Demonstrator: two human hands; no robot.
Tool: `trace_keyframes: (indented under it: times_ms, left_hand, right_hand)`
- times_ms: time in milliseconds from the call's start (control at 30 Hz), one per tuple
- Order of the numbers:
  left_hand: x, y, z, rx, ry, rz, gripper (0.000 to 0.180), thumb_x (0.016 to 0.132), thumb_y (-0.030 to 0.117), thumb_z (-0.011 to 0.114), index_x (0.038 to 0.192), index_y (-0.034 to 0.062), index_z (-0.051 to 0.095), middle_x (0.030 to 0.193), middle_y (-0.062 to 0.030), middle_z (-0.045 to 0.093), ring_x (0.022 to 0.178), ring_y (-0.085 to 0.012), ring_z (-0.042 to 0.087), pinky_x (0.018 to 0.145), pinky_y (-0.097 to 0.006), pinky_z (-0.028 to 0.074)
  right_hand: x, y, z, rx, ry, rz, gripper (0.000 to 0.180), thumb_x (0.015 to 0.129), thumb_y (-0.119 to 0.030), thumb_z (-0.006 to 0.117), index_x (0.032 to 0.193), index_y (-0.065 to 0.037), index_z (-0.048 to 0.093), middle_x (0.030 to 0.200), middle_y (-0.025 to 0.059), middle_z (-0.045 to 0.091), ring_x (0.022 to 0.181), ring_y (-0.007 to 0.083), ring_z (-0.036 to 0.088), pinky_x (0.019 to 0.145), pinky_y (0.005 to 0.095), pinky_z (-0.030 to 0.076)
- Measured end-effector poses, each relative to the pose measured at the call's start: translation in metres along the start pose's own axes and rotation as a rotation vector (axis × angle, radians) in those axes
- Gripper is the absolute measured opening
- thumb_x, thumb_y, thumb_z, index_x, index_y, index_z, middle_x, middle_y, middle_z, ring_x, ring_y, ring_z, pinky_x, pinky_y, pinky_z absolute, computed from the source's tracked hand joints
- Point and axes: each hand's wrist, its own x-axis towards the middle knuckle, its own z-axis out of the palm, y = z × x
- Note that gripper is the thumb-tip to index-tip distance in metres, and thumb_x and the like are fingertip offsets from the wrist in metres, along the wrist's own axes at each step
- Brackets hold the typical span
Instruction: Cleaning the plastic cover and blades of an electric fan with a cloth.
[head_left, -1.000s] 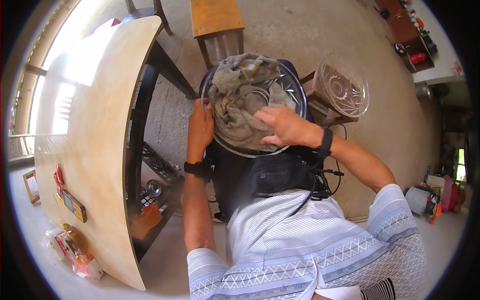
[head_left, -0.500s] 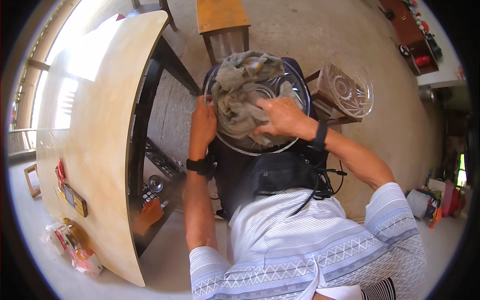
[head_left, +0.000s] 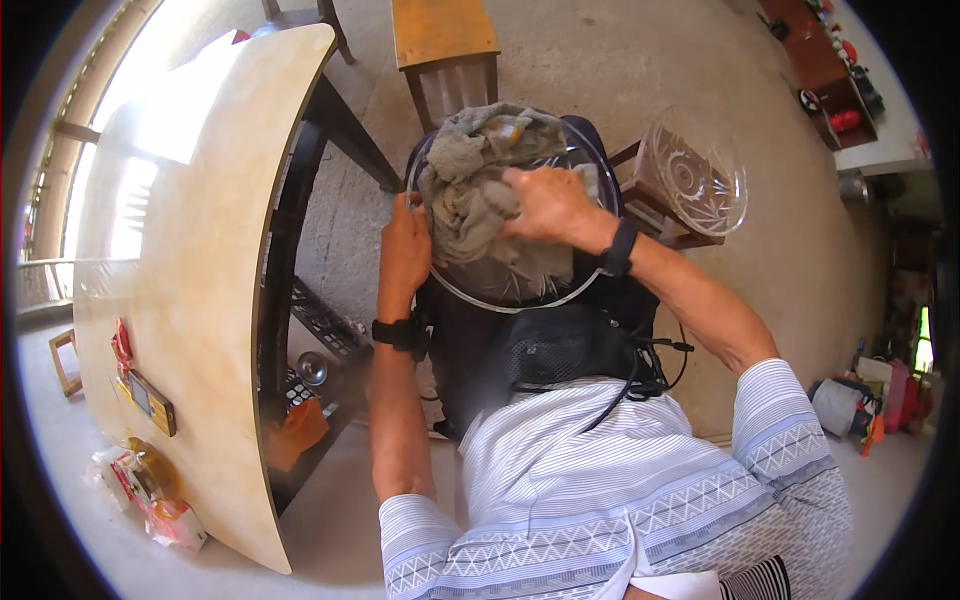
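On my lap lies a round clear bowl or lid (head_left: pixel 522 303) with a patterned base. A crumpled grey-green cloth (head_left: pixel 487 140) with a yellowish patch fills much of its left and far side. My right hand (head_left: pixel 555 207) is closed on a bunched part of the cloth inside it, slightly smeared by motion. At the left rim my left hand (head_left: pixel 405 245) grips the edge, thumb near the cloth and the other fingers partly hidden beyond the rim.
To the right, another clear patterned round piece (head_left: pixel 690 175) rests on a small brown stool (head_left: pixel 650 200). A wooden bench (head_left: pixel 445 35) stands ahead. The long pale table (head_left: pixel 215 330) at left carries a phone-like device (head_left: pixel 150 402) and a jar among plastic bags (head_left: pixel 150 470).
My right hand has moved a little left and up with the cloth, baring more of the bowl's near part. My left hand stays at the rim.
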Motion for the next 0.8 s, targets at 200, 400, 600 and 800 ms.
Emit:
trace_keyframes:
  times_ms: [200, 400, 600, 800]
  left_hand:
    - [0.001, 0.005, 0.003, -0.2, -0.083, -0.081, 0.026, 0.108, 0.018, 0.044, 0.122, -0.0024, 0.05, 0.075, -0.0174, 0.064, 0.051, -0.0249, 0.068, 0.047, -0.035, 0.054]
    - [0.008, -0.014, 0.005, 0.068, 0.019, 0.103, 0.033, 0.107, 0.02, 0.043, 0.126, -0.0049, 0.052, 0.097, -0.0273, 0.067, 0.084, -0.0384, 0.07, 0.072, -0.044, 0.055]
    - [0.0, -0.004, 0.0, -0.013, 0.001, 0.067, 0.03, 0.108, 0.018, 0.042, 0.126, -0.0038, 0.05, 0.089, -0.0221, 0.064, 0.077, -0.033, 0.067, 0.064, -0.039, 0.052]
    - [0.004, -0.008, 0.005, -0.264, -0.091, -0.046, 0.031, 0.109, 0.022, 0.042, 0.129, -0.0019, 0.048, 0.067, -0.0088, 0.06, 0.048, -0.0175, 0.064, 0.042, -0.029, 0.052]
  right_hand:
    - [-0.041, 0.04, -0.001, -0.017, -0.005, -0.011, 0.062, 0.068, -0.053, 0.086, 0.093, -0.001, 0.066, 0.078, 0.0239, 0.069, 0.079, 0.0434, 0.07, 0.07, 0.0507, 0.054]
    - [-0.03, -0.027, 0.008, 0.01, -0.111, -0.147, 0.064, 0.066, -0.055, 0.087, 0.094, -0.001, 0.067, 0.078, 0.0235, 0.069, 0.077, 0.0435, 0.07, 0.068, 0.0508, 0.055]
    - [0.013, 0.004, 0.004, -0.038, 0.063, -0.033, 0.061, 0.069, -0.053, 0.085, 0.098, -0.002, 0.068, 0.076, 0.0235, 0.07, 0.078, 0.0432, 0.071, 0.07, 0.0512, 0.055]
    - [-0.028, 0.046, -0.003, -0.064, 0.05, -0.027, 0.06, 0.069, -0.054, 0.085, 0.088, 0.001, 0.069, 0.076, 0.0237, 0.07, 0.074, 0.0418, 0.072, 0.066, 0.0473, 0.057]
